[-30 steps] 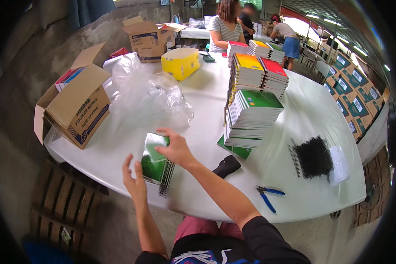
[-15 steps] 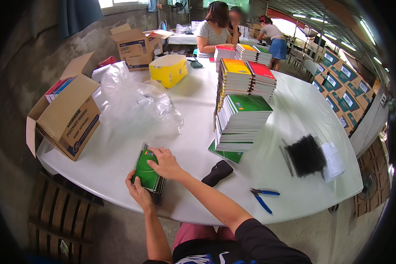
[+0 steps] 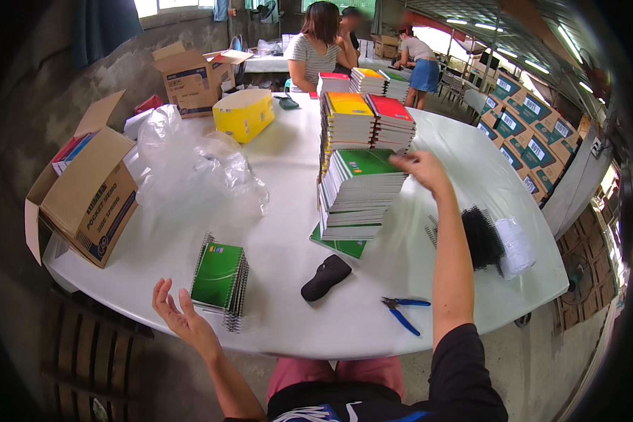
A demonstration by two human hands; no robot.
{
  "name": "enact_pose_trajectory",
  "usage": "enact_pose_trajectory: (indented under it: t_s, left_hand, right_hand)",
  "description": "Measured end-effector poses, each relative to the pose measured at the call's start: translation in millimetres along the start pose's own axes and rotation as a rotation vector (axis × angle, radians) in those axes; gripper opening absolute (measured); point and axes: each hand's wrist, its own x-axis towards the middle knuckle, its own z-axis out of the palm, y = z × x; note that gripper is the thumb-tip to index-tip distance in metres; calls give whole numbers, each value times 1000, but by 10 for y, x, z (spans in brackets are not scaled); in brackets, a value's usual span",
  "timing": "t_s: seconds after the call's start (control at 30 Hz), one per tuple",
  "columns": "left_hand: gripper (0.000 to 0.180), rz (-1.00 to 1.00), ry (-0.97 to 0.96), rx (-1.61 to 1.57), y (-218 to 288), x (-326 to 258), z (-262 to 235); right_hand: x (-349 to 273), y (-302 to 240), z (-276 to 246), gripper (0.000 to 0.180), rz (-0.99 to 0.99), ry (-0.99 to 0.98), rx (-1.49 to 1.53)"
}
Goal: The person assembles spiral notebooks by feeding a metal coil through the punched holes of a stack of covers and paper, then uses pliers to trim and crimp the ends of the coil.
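A small pile of green spiral notebooks [image 3: 218, 273] lies near the table's front edge, black wire coils along its sides. My left hand [image 3: 179, 314] hovers open just left of its near corner, fingers apart and holding nothing. Farther off and to the right stands a tall stack of green-covered notebooks [image 3: 362, 193]. At its upper right corner my right hand [image 3: 423, 171] pinches the edge of the top green notebook [image 3: 368, 162]; the fingertips are partly hidden. Another green notebook [image 3: 346, 247] sticks out from beneath the stack.
Blue-handled cutters [image 3: 404, 316] and a black object [image 3: 325, 278] lie in front. Black wire coils [image 3: 480, 239] sit beside a white roll [image 3: 515, 247] on the right. Yellow and red notebook stacks, crumpled plastic [image 3: 204, 169], a yellow box [image 3: 243, 116] and open cartons [image 3: 95, 200] stand farther back.
Both hands have left the small notebook pile, which now rests on the table. My right hand has swung up and right to the tall stack; my left has drawn back, opening. The view shifted slightly.
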Motion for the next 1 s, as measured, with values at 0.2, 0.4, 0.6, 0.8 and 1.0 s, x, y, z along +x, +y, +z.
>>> enact_pose_trajectory:
  t_s: [0.2,0.4,0.6,0.8,1.0]
  left_hand:
    - [27,409,-60,119,433,-81,165]
    - [38,750,-399,108,849,-601,375]
    - [34,679,-944,299,757,-1395,785]
    - [27,658,-1136,317,381,-1490,842]
    - [36,641,-1034,227,408,-1590,940]
  right_hand:
    - [-45,-20,-115,49,-115,85,-22]
    - [-1086,195,12,44,-319,91,488]
    - [-2512,841,821,33,-195,-177,176]
    - [-2032,1122,275,30,-398,-345,330]
    - [-1152,1962,140,35,89,144,-591]
